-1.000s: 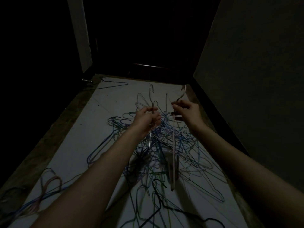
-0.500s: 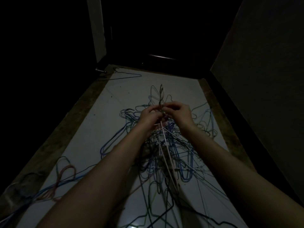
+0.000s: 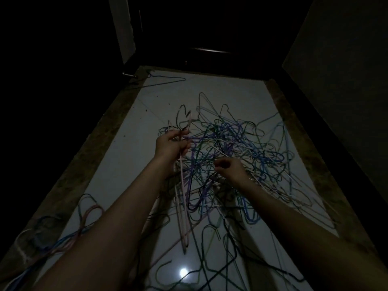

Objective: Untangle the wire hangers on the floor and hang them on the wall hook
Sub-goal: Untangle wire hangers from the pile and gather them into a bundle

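**Hands over tangled wire hangers in a dim corridor**

Seen from above, looking down past two bare forearms. Left hand (image 3: 172, 143) raised, fingers curled round the necks of a few hangers, among them a pink hanger (image 3: 183, 198) hanging down from the grip toward the floor. Right hand (image 3: 231, 170) lower, just above the heap, fingers curled in; too dark to tell whether any wire sits between them.

Directly under and beyond both hands, a dense tangled pile of wire hangers (image 3: 241, 148) in blue, purple, green, white and black, hooks and shoulders interlocked, crossing in front of one another. A smaller bundle of hangers (image 3: 69, 232) at lower left, well apart from the pile. A single dark hanger (image 3: 165, 80) lying alone at the far end.

Pale glossy floor (image 3: 126, 154) with a round light reflection (image 3: 183, 273) near the bottom edge. Dark walls on both sides, a dark door (image 3: 210, 28) at the far end.
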The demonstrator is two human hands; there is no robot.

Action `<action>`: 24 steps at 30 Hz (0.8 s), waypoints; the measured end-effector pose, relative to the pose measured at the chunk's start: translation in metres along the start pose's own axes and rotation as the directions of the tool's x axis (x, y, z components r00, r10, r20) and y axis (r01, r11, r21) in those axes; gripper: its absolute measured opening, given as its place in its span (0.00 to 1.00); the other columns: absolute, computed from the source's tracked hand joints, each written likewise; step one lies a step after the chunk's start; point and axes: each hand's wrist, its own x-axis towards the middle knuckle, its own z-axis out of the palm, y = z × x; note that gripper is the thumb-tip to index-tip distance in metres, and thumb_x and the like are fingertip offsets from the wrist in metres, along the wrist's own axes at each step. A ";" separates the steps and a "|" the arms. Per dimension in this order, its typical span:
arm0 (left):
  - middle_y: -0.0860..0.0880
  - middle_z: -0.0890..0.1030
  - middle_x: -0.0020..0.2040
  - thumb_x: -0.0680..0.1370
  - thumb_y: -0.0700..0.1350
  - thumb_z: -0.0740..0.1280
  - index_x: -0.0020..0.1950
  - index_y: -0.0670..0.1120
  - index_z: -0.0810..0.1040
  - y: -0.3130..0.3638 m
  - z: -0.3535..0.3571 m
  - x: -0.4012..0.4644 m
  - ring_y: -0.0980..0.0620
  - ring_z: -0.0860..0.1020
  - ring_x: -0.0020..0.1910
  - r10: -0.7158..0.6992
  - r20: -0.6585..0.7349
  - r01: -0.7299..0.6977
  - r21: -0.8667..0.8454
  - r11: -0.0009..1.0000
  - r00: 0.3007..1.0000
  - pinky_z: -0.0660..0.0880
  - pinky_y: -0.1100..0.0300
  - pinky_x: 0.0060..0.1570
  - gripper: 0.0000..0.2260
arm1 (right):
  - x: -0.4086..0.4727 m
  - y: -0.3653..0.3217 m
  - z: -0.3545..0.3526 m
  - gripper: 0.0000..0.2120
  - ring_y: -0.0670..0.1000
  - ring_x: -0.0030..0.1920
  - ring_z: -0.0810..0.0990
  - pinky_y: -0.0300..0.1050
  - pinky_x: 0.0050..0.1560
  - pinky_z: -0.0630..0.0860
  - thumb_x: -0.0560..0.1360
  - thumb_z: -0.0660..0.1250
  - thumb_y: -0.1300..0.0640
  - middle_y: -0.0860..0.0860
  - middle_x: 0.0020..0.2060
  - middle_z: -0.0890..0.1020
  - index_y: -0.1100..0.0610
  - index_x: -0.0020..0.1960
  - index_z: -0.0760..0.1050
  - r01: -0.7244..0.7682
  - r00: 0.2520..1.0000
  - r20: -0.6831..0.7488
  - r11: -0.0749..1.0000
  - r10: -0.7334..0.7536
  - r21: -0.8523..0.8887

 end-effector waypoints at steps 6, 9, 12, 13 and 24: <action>0.44 0.78 0.37 0.74 0.28 0.64 0.53 0.39 0.77 -0.003 -0.008 0.012 0.58 0.77 0.26 -0.032 -0.022 0.031 -0.048 0.998 0.999 0.73 0.69 0.27 0.11 | 0.023 0.021 0.024 0.17 0.55 0.59 0.77 0.47 0.56 0.75 0.77 0.65 0.61 0.55 0.62 0.77 0.59 0.65 0.73 0.051 0.992 0.128 0.916 0.000 -0.397; 0.44 0.78 0.40 0.74 0.26 0.63 0.51 0.39 0.78 -0.004 -0.010 0.014 0.52 0.76 0.32 -0.036 -0.055 0.035 -0.021 0.999 0.998 0.71 0.68 0.26 0.11 | 0.022 0.026 0.035 0.12 0.56 0.58 0.76 0.54 0.58 0.74 0.77 0.64 0.59 0.56 0.57 0.79 0.58 0.59 0.77 0.124 0.992 0.104 0.733 -0.073 -0.668; 0.44 0.79 0.43 0.74 0.26 0.62 0.51 0.39 0.78 -0.005 -0.012 0.016 0.50 0.73 0.34 -0.045 -0.056 0.045 0.000 0.999 0.997 0.69 0.63 0.33 0.13 | 0.016 0.025 0.039 0.09 0.58 0.61 0.73 0.58 0.64 0.68 0.77 0.64 0.58 0.55 0.55 0.80 0.54 0.56 0.78 0.114 0.993 0.079 0.686 -0.082 -0.718; 0.45 0.79 0.44 0.74 0.26 0.62 0.51 0.39 0.78 -0.004 -0.014 0.016 0.51 0.72 0.32 -0.048 -0.052 0.048 0.002 0.999 0.997 0.68 0.62 0.33 0.13 | 0.016 0.026 0.039 0.08 0.58 0.61 0.73 0.58 0.64 0.67 0.76 0.65 0.59 0.55 0.53 0.81 0.54 0.53 0.79 0.107 0.994 0.079 0.718 -0.073 -0.687; 0.49 0.76 0.36 0.75 0.28 0.61 0.55 0.40 0.79 0.019 -0.010 0.005 0.57 0.69 0.25 0.056 -0.090 -0.052 0.045 0.998 0.994 0.65 0.69 0.21 0.14 | 0.008 0.013 0.012 0.10 0.51 0.51 0.81 0.47 0.52 0.78 0.77 0.63 0.64 0.53 0.54 0.82 0.59 0.53 0.81 0.140 0.988 0.128 0.864 -0.089 -0.484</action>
